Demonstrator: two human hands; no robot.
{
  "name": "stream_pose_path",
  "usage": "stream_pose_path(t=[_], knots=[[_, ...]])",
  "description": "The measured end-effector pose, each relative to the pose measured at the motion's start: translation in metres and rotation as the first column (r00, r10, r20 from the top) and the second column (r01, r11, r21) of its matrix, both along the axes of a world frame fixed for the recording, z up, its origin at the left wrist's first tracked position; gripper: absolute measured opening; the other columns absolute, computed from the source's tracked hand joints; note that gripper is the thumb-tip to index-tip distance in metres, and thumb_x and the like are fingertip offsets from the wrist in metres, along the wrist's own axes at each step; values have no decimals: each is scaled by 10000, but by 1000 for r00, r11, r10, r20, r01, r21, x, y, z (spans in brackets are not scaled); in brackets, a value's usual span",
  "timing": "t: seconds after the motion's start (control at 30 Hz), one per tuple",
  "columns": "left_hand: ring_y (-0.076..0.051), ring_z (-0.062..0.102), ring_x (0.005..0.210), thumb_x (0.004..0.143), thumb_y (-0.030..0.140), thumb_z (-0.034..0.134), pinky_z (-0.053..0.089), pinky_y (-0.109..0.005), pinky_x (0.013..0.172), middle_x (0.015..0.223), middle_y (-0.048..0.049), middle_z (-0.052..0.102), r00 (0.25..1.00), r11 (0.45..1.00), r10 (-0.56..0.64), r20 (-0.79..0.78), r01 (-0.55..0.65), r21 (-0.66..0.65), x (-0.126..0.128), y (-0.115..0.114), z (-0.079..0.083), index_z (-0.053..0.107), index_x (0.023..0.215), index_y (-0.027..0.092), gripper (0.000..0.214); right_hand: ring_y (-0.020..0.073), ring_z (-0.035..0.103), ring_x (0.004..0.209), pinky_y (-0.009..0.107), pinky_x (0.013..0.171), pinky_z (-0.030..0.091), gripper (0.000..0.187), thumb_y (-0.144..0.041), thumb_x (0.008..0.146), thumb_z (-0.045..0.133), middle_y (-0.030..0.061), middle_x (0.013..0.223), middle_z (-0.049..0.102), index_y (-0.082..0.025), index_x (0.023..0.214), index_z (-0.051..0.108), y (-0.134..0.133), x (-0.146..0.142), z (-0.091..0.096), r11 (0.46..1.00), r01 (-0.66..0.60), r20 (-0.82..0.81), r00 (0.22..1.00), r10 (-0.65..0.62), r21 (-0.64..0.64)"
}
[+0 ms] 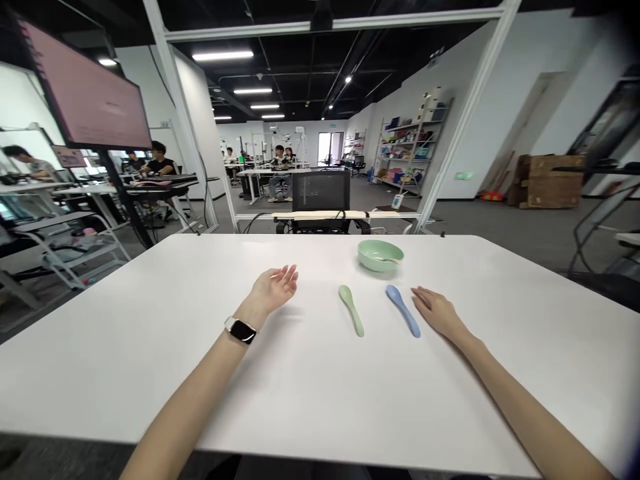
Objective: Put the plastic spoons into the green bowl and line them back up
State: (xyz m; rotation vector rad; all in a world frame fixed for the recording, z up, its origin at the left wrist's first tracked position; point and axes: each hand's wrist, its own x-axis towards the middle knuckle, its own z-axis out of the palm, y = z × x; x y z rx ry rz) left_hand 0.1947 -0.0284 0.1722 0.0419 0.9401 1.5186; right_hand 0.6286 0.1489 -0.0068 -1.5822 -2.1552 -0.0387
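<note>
On the white table lie a green spoon and a blue spoon, side by side, bowls pointing away from me. Behind them stands a pale green bowl. My right hand rests flat on the table just right of the blue spoon, fingers stretched out and holding nothing. My left hand hovers over the table left of the green spoon, palm turned up, fingers loosely spread and empty. A smartwatch sits on my left wrist.
A metal frame stands behind the table's far edge, with a dark monitor beyond it. A large screen hangs at the left. Several people sit at desks far back. Shelves and cardboard boxes line the right wall.
</note>
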Motion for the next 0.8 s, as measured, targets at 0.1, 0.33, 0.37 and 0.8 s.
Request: stream_pose_path(t=[0.1, 0.33, 0.37, 0.8], knots=[[-190, 718, 682, 839, -5, 541, 523, -272, 565, 848, -86, 765, 999, 1000, 9, 51, -8, -23, 8, -5, 0, 683, 992, 152, 262, 357, 662, 1367, 483, 1136, 537, 482, -363, 1030, 431, 170, 1436, 725, -160, 1289, 784, 4, 2, -4, 1000, -2, -6, 1000, 2, 1], [-146, 666, 667, 950, 74, 513, 456, -231, 532, 823, -52, 725, 990, 992, 119, 74, -115, -50, 20, -7, -4, 669, 952, 159, 178, 387, 670, 1348, 538, 1107, 554, 510, -402, 1021, 423, 184, 1439, 720, -151, 1270, 790, 6, 2, -8, 1000, 3, -26, 1000, -3, 10], [-133, 652, 670, 987, 118, 516, 458, -227, 539, 840, -40, 718, 986, 988, 149, 71, -145, -50, 21, -6, -5, 670, 972, 159, 160, 395, 670, 1346, 552, 1104, 553, 517, -406, 1020, 417, 190, 1436, 721, -147, 1266, 790, 7, 2, -9, 1000, -1, -30, 1000, 1, 11], [-228, 711, 1103, 998, 448, 693, 639, -451, 930, 1325, -97, 703, 952, 956, 294, 86, -294, -15, 27, -3, -11, 655, 1341, 194, 428, 398, 688, 1314, 561, 1095, 562, 507, -420, 982, 427, 188, 1384, 750, -160, 1202, 802, 13, 3, -12, 1000, -13, -56, 998, 15, 25]])
